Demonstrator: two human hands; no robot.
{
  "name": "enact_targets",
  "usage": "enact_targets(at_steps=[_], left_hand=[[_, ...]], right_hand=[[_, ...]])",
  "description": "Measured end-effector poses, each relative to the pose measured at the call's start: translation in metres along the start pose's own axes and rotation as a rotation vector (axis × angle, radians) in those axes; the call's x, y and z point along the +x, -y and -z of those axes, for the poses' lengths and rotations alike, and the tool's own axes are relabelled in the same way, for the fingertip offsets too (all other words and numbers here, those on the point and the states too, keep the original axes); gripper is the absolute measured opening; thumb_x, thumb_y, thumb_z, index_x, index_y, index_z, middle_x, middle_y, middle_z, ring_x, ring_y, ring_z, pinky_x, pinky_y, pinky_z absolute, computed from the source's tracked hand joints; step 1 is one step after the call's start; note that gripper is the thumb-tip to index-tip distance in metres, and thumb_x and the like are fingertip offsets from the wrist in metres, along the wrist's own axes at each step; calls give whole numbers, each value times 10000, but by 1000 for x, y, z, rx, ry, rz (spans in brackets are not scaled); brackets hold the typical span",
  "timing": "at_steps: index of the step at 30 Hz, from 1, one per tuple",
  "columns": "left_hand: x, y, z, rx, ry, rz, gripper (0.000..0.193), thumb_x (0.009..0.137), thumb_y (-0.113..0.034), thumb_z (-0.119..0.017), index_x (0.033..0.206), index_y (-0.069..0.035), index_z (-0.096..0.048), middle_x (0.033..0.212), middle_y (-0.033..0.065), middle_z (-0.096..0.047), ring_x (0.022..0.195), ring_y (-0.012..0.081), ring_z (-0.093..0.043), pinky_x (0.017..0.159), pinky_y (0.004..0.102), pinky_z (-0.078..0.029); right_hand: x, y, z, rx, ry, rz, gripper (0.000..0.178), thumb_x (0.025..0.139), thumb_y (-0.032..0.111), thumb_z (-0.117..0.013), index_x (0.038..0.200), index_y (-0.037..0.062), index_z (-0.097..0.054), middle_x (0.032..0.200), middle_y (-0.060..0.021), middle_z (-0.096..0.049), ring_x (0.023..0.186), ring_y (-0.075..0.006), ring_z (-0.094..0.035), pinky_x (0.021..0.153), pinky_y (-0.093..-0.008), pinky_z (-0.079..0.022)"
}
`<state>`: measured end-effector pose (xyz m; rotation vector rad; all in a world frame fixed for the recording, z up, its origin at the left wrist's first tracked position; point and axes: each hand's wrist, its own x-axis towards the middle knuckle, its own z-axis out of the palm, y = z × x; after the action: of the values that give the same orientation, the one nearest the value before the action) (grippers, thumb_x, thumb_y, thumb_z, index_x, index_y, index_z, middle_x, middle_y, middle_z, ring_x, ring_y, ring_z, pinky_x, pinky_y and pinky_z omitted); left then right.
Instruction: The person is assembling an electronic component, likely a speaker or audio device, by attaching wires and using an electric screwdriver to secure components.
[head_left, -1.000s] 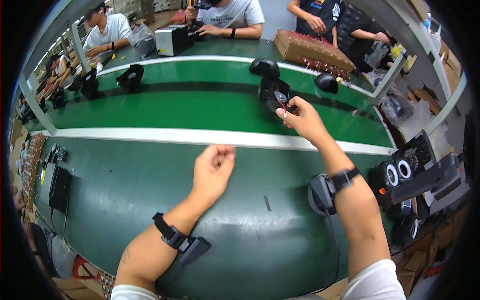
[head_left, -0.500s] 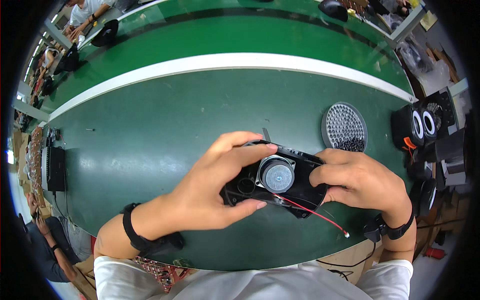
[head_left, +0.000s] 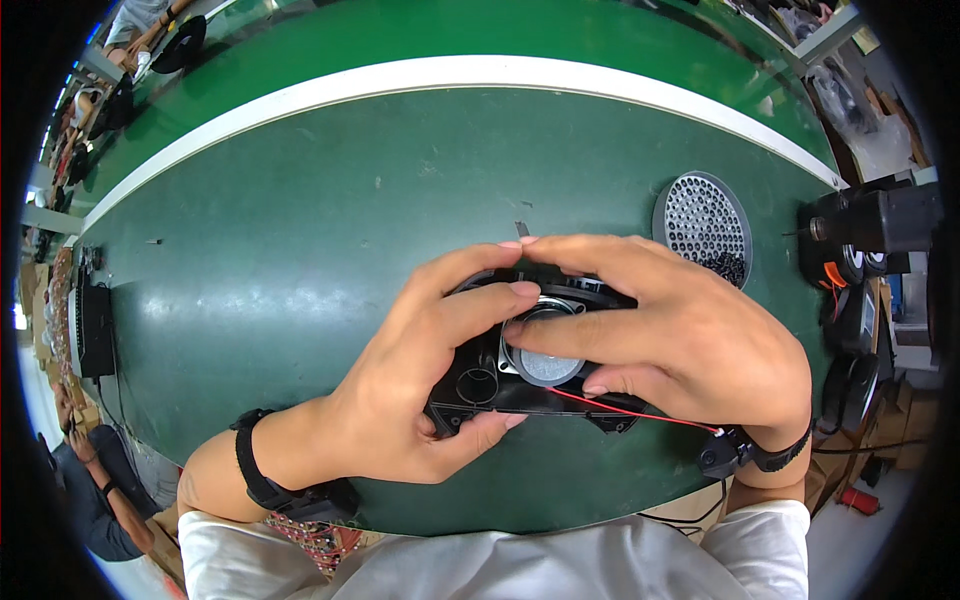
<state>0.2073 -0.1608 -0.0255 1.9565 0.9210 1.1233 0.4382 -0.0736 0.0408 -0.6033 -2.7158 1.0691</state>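
Between my hands, over the green table, is a black plastic speaker housing point(head_left: 455, 408) with a round hole at its left part. My left hand point(head_left: 395, 350) grips its left end, fingers on the far edge and thumb on the near edge. A round silver-grey speaker driver point(head_left: 550, 370), magnet side up, sits in the housing. My right hand point(head_left: 700, 330) is curled over that driver, with fingers and thumb around its magnet, which they partly cover. A thin red wire point(head_left: 625, 410) runs from the driver toward my right wrist.
A round grey tray point(head_left: 748, 225) with rows of holes and small black pieces stands at the right. Black speaker boxes point(head_left: 840, 265) and other dark parts line the right edge. A black box point(head_left: 95, 330) with a cable sits far left. A white rail point(head_left: 480, 72) crosses behind.
My right hand has moved left from the housing's right end onto the speaker driver. The housing is turned slightly, and the red wire now lies flatter toward my wrist.
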Motion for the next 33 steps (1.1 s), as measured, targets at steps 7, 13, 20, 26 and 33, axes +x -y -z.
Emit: enact_targets(at_steps=[7,13,20,26,33], left_hand=[[0,6,1,20,4,2,783,711,-89,-780,1373,9,-374,1404,290,-376,1312,386,-411,1085,446,-345],[1,5,-1,6,-18,9,824,712,-77,-783,1392,6,-324,1384,280,-389,1306,387,-415,1082,456,-346],[-2,10,-4,-74,-40,-35,843,721,-51,-785,1384,-11,-266,1380,305,-376,1311,394,-412,1053,466,-384],[1,7,-3,-53,-17,-26,719,705,-81,-794,1321,-57,-426,1410,336,-331,1280,428,-446,1046,476,-394],[5,-7,2,201,23,13,488,646,-140,-778,1126,-81,-711,1394,299,-346,1230,416,-475,1028,457,-422]], right_hand=[[8,-5,-4,-22,-62,8,462,646,107,-792,1095,50,-698,1247,-180,-608,1079,-366,-613,886,-417,-507],[9,-3,-8,21,-121,-51,444,645,120,-798,1068,23,-704,1180,-176,-644,1019,-350,-643,830,-380,-533],[10,-3,-9,-22,-136,-27,422,664,157,-799,1058,24,-726,1167,-182,-653,989,-332,-662,818,-380,-540],[8,-7,-9,0,-150,-19,428,672,144,-802,1078,35,-725,1173,-187,-651,993,-329,-664,817,-380,-540],[-20,21,42,-87,-204,40,348,832,97,-694,1121,-94,-661,1186,-269,-625,1033,-311,-642,830,-366,-519]])
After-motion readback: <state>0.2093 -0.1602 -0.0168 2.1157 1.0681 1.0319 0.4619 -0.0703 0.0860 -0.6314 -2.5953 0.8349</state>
